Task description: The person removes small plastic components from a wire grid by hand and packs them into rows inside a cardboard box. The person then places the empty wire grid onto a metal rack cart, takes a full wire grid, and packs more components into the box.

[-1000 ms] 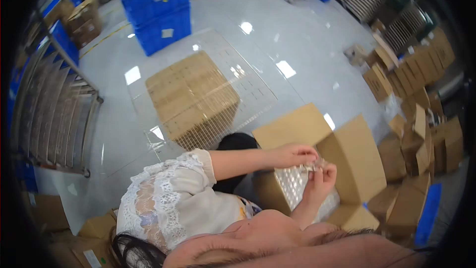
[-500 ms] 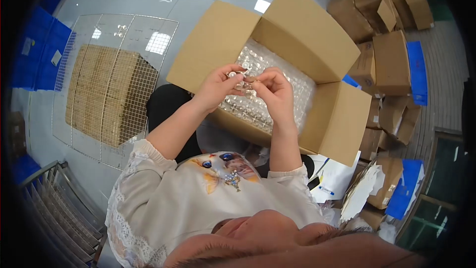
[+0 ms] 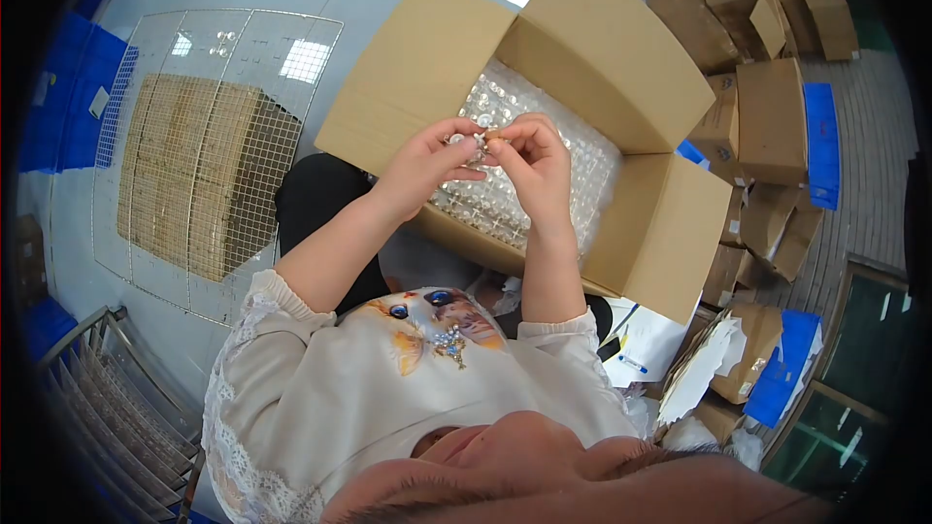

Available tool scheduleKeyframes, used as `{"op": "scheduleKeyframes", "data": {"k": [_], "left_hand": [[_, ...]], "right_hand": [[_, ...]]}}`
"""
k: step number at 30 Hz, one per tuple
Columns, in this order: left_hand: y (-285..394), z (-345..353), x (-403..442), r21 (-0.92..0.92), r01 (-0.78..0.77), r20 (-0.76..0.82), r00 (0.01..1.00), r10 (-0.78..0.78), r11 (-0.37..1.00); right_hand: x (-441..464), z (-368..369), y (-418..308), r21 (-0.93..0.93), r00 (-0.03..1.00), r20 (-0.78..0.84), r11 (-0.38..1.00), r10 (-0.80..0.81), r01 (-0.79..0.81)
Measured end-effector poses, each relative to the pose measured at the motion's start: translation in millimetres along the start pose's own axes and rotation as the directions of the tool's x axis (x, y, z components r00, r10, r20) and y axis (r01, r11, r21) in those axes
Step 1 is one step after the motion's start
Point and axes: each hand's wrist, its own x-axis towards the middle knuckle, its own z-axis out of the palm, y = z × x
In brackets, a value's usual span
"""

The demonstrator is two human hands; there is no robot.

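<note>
Over the open cardboard box (image 3: 398, 78), my left hand (image 3: 419, 167) pinches a cluster of small shiny silver pieces with round ends (image 3: 478, 142) between thumb and fingers. My right hand (image 3: 540, 163) meets it from the other side, thumb and forefinger closed at the same cluster. The fingertips partly hide the pieces, and their exact kind is too small to tell. Below both hands, inside the box, lies a layer of many similar shiny pieces (image 3: 582, 170) with clear plastic among them.
A wire mesh rack (image 3: 282, 68) stands over a woven-looking brown block (image 3: 180, 175) on the left. Blue crates (image 3: 73, 97) are beyond it. Stacked cardboard boxes (image 3: 772, 121) line the right side. Papers (image 3: 650, 340) with a blue pen (image 3: 633, 365) lie near my right side.
My right fingers have shifted slightly up and closer to the left hand at the cluster. The whole view has moved a little; both hands keep their pinch.
</note>
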Motion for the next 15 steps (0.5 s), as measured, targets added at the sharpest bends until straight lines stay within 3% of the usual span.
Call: {"op": "scheduleKeyframes", "data": {"k": [2, 8, 12, 15], "left_hand": [[-2, 2, -1, 0.169, -0.029, -0.023, 0.999, 0.033, 0.985], [-12, -3, 1, 0.275, -0.095, 0.012, 0.995, 0.096, 0.957], [-17, -6, 3, 0.331, -0.141, 0.044, 0.990, 0.134, 0.933], [-16, 2, 3, 0.318, -0.188, 0.038, 0.982, 0.186, 0.929]], "right_hand": [[0, -2, -2, 0.018, 1.000, 0.017, 1.000, 0.009, -0.010], [1, -9, -10, -0.069, 0.998, 0.064, 0.998, 0.003, 0.001], [1, -11, -12, -0.079, 0.982, 0.062, 0.981, 0.181, -0.176], [2, -10, -8, -0.022, 0.982, 0.082, 0.986, 0.169, -0.168]]}}
